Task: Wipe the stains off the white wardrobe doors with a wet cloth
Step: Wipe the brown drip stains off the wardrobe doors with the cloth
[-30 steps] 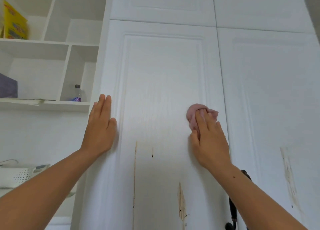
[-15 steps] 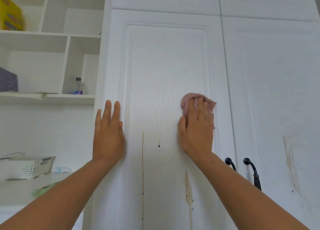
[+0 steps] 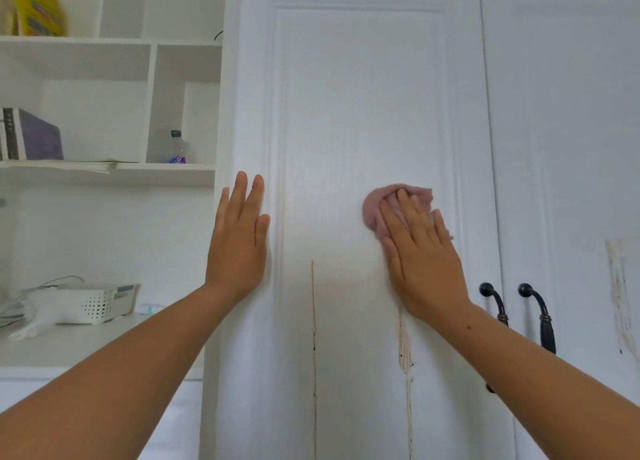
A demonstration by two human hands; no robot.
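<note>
Tilted leftward since, right hand presses cloth flat-fingered on left door, left hand flat; streaks below and on right door remain.

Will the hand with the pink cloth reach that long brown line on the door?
Probably yes. The right hand presses the cloth on the door, and the brown line starts just below, to its left. Only bare door lies between; the left hand rests off to the side.
</note>
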